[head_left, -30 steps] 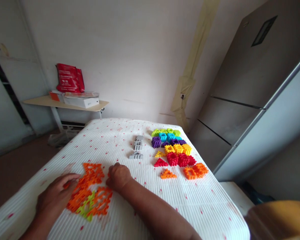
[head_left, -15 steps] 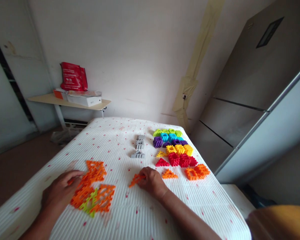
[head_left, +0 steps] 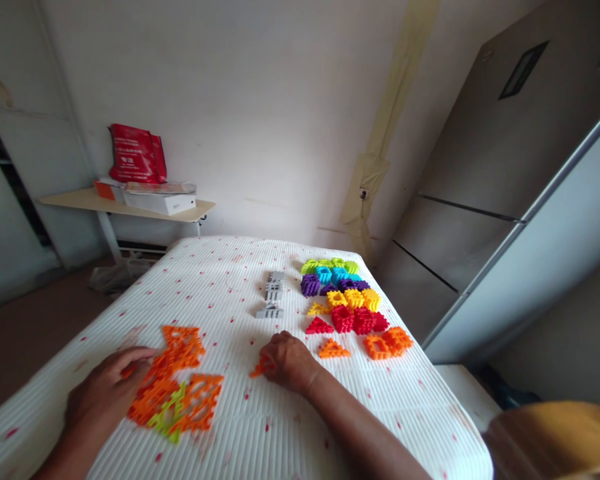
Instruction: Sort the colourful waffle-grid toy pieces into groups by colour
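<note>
On the left of the table lies a flat joined panel of orange interlocking building pieces (head_left: pixel 180 350), with a lime green piece (head_left: pixel 169 412) fitted among them near its lower edge. My left hand (head_left: pixel 103 393) grips the panel's left edge, and a bit of orange shows between thumb and fingers. To the right of the panel, apart from it, my right hand (head_left: pixel 290 360) pinches a loose orange building piece (head_left: pixel 263 367) just over the cloth. Most of that piece is hidden under the fingers. A separate orange triangle (head_left: pixel 334 349) lies beyond the right hand.
Stacked pieces stand in colour rows on the right: orange (head_left: pixel 387 343), red (head_left: pixel 363 321), yellow (head_left: pixel 355 298), purple (head_left: pixel 310 285), blue (head_left: pixel 339 275) and lime (head_left: pixel 330 265). Grey pieces (head_left: pixel 273 293) lie mid-table. A fridge (head_left: pixel 460 200) stands to the right, a side table (head_left: pixel 70 198) back left.
My right hand has moved right, away from the panel, with a loose orange piece in its fingers, then slightly back left. My left hand stays at the panel's left edge.
</note>
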The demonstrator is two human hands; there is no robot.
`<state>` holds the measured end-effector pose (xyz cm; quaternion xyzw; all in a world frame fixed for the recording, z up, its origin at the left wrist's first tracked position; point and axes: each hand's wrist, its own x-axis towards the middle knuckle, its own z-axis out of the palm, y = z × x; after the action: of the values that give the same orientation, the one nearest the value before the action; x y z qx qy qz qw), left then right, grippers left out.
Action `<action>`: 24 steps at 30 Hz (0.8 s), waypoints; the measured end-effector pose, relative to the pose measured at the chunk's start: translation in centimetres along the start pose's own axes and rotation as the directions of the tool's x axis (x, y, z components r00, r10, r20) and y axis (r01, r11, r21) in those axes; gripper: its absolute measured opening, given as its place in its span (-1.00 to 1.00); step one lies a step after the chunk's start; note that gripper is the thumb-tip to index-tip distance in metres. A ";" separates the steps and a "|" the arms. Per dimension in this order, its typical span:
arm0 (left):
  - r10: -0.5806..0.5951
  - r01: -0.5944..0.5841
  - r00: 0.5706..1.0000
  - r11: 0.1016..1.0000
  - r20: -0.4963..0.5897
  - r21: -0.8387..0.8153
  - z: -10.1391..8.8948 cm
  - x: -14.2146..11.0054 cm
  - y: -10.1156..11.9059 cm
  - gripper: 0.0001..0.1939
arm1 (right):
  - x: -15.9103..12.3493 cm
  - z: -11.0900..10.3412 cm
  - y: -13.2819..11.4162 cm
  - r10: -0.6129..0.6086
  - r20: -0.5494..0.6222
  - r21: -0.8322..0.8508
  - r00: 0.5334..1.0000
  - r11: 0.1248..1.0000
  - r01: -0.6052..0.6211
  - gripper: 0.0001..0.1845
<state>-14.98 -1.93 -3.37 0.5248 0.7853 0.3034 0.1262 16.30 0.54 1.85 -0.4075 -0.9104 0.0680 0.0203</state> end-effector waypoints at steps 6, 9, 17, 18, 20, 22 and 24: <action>-0.068 0.073 0.996 0.993 0.057 -0.093 -0.6 -0.5 0.9 -0.65 | -3.5 -0.8 2.8 0.094 -0.251 0.137 0.963 0.989 -0.060 -0.67; -0.100 0.104 0.994 0.991 0.055 -0.086 -0.7 -0.6 1.0 -0.67 | -6.3 -1.2 5.6 0.187 -0.358 0.152 0.915 0.978 -0.141 -0.71; -0.133 0.137 0.990 0.986 0.052 -0.093 -0.7 -0.3 1.0 -0.68 | -9.3 -1.3 8.8 0.322 -0.349 0.201 0.880 0.943 -0.265 -0.62; -0.137 0.142 0.989 0.985 0.056 -0.095 -0.8 -0.3 1.0 -0.68 | -9.2 -1.1 8.9 0.324 -0.345 0.197 0.881 0.943 -0.270 -0.61; -0.129 0.134 0.990 0.985 0.053 -0.106 -0.7 -0.2 0.9 -0.68 | -9.0 -0.8 8.9 0.330 -0.335 0.186 0.883 0.941 -0.281 -0.59; -0.098 0.103 0.994 0.987 0.046 -0.123 -0.6 0.0 0.7 -0.69 | -9.0 -0.5 9.0 0.334 -0.313 0.175 0.889 0.940 -0.292 -0.59; -0.068 0.074 0.997 0.988 0.043 -0.139 -0.3 0.1 0.3 -0.68 | -9.0 -0.4 9.1 0.345 -0.286 0.164 0.894 0.937 -0.309 -0.57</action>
<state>-14.96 -1.88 -2.89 0.4921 0.7776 0.3431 0.1886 29.03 -0.14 1.10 -0.5584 -0.8089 0.0576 0.1747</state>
